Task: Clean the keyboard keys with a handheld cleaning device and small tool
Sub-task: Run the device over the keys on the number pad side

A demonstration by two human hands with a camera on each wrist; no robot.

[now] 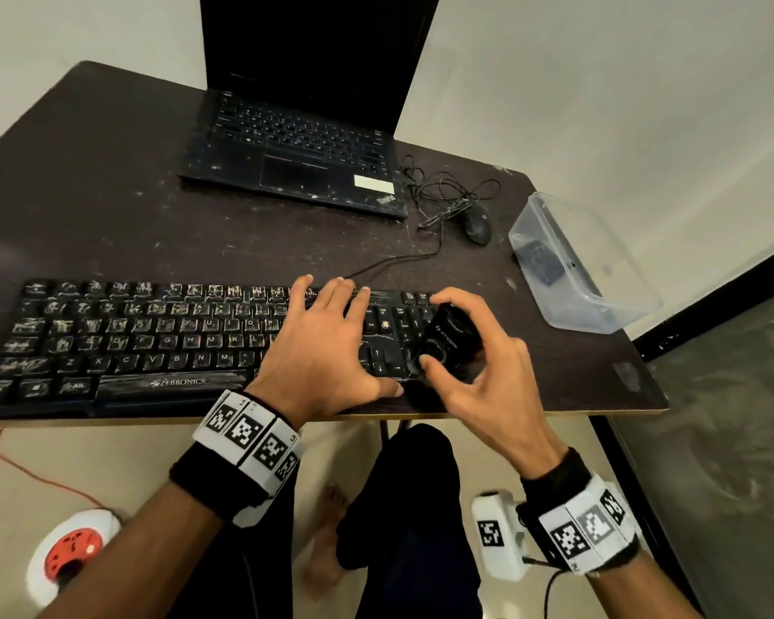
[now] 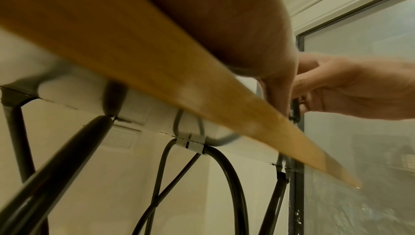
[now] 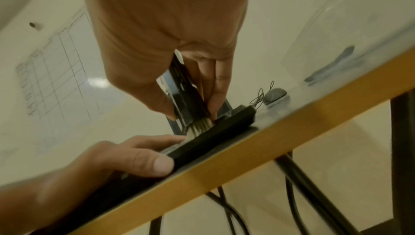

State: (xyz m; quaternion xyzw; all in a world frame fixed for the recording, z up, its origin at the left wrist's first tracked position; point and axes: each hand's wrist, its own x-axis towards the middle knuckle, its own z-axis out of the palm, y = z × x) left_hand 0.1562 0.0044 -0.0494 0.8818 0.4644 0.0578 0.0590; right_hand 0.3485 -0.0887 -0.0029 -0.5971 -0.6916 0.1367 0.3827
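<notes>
A black, dusty Zebronics keyboard (image 1: 130, 341) lies along the front edge of the dark table (image 1: 108, 207). My left hand (image 1: 327, 346) lies flat on its right part with fingers spread, and the thumb (image 3: 157, 164) rests on the front rim. My right hand (image 1: 434, 332) grips a small black handheld cleaning device (image 1: 454, 326) over the arrow keys and number pad. In the right wrist view the device (image 3: 182, 93) points down and its pale brush bristles (image 3: 201, 127) touch the keyboard (image 3: 215, 132). A separate small tool is not plainly visible.
An open black laptop (image 1: 305, 127) stands at the back. A black mouse (image 1: 477, 223) with tangled cable lies right of it. A clear plastic container (image 1: 577, 261) holding something dark sits at the table's right edge. My knee (image 1: 416, 484) is under the table, and a power strip (image 1: 70, 551) is on the floor.
</notes>
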